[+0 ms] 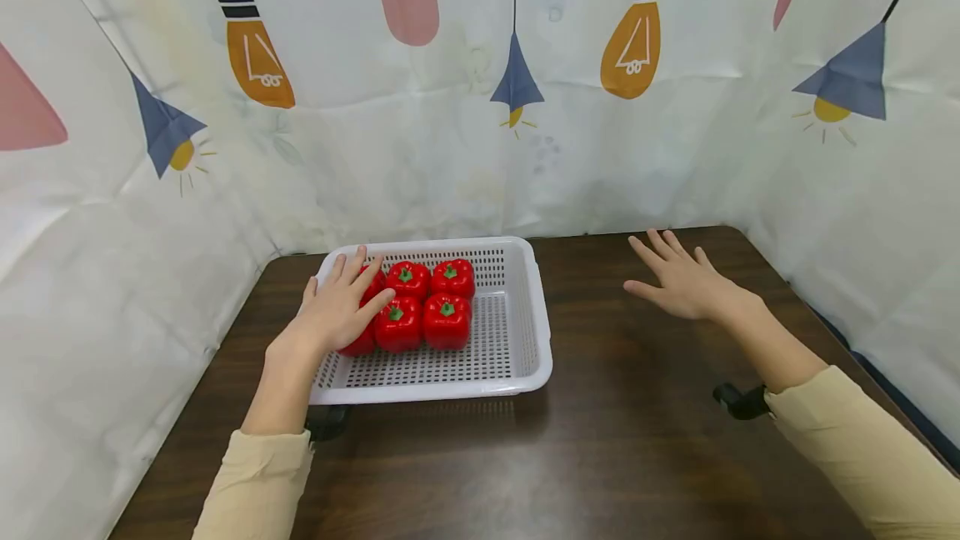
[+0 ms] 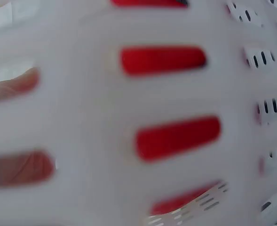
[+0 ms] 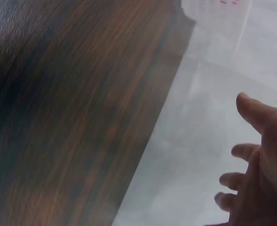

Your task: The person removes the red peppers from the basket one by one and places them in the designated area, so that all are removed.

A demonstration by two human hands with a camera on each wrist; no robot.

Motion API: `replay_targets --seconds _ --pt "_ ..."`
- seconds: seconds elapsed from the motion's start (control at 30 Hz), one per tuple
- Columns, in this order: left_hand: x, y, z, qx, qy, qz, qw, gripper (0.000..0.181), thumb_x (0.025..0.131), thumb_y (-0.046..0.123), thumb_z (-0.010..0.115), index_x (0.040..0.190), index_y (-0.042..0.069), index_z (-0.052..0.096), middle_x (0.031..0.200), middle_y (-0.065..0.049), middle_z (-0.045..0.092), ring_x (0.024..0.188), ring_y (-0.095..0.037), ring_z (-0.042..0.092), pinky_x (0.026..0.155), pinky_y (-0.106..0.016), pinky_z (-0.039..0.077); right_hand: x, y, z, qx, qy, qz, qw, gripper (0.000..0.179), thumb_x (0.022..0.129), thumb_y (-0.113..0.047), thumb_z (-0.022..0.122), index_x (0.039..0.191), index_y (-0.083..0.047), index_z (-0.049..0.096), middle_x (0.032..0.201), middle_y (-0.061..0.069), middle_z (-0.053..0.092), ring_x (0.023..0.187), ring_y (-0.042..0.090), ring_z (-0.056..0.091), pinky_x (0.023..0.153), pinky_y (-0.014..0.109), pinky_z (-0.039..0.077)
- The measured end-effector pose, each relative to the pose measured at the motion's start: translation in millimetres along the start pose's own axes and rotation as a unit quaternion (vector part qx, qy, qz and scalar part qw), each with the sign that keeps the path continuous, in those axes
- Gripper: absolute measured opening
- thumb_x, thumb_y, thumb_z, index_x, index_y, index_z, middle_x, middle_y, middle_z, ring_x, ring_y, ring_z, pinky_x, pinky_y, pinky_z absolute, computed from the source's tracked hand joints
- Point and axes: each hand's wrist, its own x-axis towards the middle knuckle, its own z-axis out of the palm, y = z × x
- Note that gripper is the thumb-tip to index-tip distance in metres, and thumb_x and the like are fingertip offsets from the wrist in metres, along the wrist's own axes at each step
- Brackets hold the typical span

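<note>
In the head view a white slatted plastic basket (image 1: 525, 315) stands on the table, holding several red bell peppers (image 1: 447, 322) with green stems, grouped at its left side. My left hand (image 1: 337, 307) is spread over the basket's left end, fingers straight, partly covering the leftmost peppers. The left wrist view is filled by the basket wall (image 2: 91, 94), with red showing through its slots and bits of the hand behind it. Off to the right, my right hand (image 1: 682, 277) hovers over the table with fingers spread and nothing held; the right wrist view shows the same hand (image 3: 265, 155).
A dark brown wooden table (image 1: 600, 440) carries the basket. Behind and beside it hangs a white curtain (image 1: 450, 157) printed with lamps and bulbs. Dark wrist mounts (image 1: 738, 401) sit under the forearms.
</note>
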Motion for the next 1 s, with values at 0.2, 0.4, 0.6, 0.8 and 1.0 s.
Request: replay_targets --seconds 0.2,0.4,0.6,0.8,1.0 --pt "-5.1 0.0 1.1 -0.004 0.000 0.014 0.9999 0.079 0.105 0.056 0.043 0.166 0.013 0.016 0.171 -0.017 0.002 0.153 -0.048 -0.001 0.111 -0.075 -0.003 -2.8 -4.5 1.8 0.022 0.031 -0.032 0.9988 0.082 0.105 -0.055 0.050 0.165 -0.010 0.017 0.169 0.025 0.002 0.154 0.045 0.001 0.114 0.071 0.010" --pt "-11.8 5.5 -3.2 -0.005 0.014 0.033 0.9993 0.079 0.104 0.055 0.046 0.166 0.016 0.017 0.171 -0.015 0.004 0.153 -0.048 0.003 0.111 -0.075 0.001 -0.2 -13.1 -2.1 0.064 0.082 -0.070 0.9921 0.069 0.105 -0.039 0.060 0.160 -0.005 0.033 0.165 0.026 0.020 0.146 0.050 0.030 0.110 0.065 0.030" --pt "-24.7 9.1 -10.6 -0.026 0.024 0.058 0.9977 0.076 0.105 0.054 0.047 0.166 0.019 0.019 0.172 -0.010 0.005 0.154 -0.045 0.005 0.110 -0.076 0.005 5.9 -27.2 -3.0 0.072 0.128 -0.109 0.9831 0.050 0.104 -0.026 0.064 0.146 -0.002 0.052 0.150 0.023 0.048 0.139 0.043 0.043 0.108 0.059 0.036" --pt "-36.3 5.3 -15.0 -0.062 0.050 0.085 0.9932 0.071 0.106 0.050 0.048 0.164 0.014 0.028 0.171 -0.011 0.013 0.152 -0.043 0.017 0.105 -0.077 0.012 15.2 -41.6 -4.6 0.090 0.151 -0.143 0.9739 0.032 0.101 -0.019 0.067 0.128 -0.003 0.064 0.130 0.016 0.065 0.121 0.035 0.058 0.099 0.054 0.045" --pt "-43.7 -2.9 -10.9 -0.071 0.080 0.087 0.9905 0.067 0.105 0.044 0.052 0.160 0.010 0.035 0.167 -0.019 0.022 0.147 -0.048 0.023 0.101 -0.079 0.019 28.3 -59.0 -7.2 0.123 0.142 -0.162 0.9686 0.024 0.100 -0.019 0.067 0.121 -0.007 0.068 0.119 0.006 0.069 0.111 0.026 0.063 0.090 0.047 0.050"
